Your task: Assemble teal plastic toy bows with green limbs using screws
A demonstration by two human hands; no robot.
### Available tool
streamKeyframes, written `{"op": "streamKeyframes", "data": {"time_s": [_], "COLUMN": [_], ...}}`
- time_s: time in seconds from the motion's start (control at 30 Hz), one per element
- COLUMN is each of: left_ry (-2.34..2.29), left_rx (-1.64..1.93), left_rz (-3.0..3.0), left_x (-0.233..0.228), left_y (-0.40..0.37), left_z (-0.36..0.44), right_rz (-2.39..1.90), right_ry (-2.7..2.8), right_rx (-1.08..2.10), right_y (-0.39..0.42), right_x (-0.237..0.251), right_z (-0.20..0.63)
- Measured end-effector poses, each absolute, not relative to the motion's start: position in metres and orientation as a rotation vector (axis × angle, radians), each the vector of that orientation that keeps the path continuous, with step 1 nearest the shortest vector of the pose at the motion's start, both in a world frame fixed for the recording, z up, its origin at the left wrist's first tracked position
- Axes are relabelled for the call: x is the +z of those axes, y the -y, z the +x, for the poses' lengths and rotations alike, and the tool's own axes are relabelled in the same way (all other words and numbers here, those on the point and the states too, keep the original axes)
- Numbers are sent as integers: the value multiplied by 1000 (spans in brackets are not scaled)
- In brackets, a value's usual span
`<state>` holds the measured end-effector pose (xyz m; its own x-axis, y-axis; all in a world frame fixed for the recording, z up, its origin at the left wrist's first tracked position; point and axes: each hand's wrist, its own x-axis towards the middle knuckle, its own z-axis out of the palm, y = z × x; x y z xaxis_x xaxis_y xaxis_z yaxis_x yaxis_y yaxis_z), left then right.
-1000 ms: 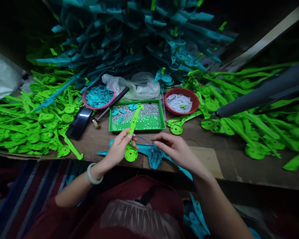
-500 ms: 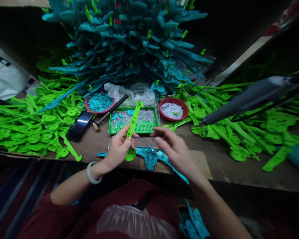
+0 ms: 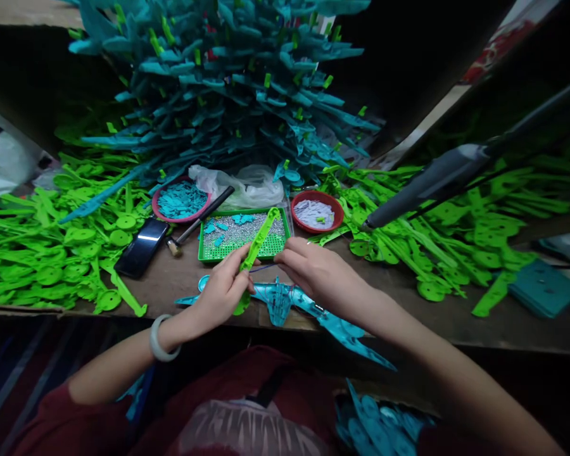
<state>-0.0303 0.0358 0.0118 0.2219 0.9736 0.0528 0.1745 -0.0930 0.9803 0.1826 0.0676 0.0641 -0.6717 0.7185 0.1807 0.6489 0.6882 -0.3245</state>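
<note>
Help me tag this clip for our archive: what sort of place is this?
Probably a small workshop where plastic parts are put together by hand. Heaps of green plastic pieces and teal pieces cover the workbench, a green tray holds tiny metal bits, and a hammer lies beside it.

Dim overall; brightest at centre, over tabletop (image 3: 180, 278) and hands. Light from above and front, falling off fast toward black corners and upper background. Neon green parts (image 3: 38, 253) oversaturated, near glowing. Small glare strip on phone screen (image 3: 145, 239). Lower foreground murky, lap in shadow. Strong wide-angle bowing at edges; tabletop edge curved. Grey pole (image 3: 432, 180) at right soft, blurred.
</note>
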Motion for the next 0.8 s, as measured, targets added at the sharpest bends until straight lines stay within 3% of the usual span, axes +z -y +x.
{"op": "streamKeyframes", "data": {"time_s": [0.27, 0.5, 0.8], "left_ry": [-1153, -970, -977], "left_rx": [1049, 1008, 896], "left_rz": [1570, 1481, 1527], "left_x": [31, 63, 62], "left_y": [-46, -54, -54], "left_z": [-32, -28, -19], "right_rz": [-795, -816, -854], "right_ry": [2502, 2630, 2144], "right_rx": [556, 23, 146], "right_y": [-92, -94, -87], "right_x": [93, 134, 81], "right_z": [195, 175, 153]}}
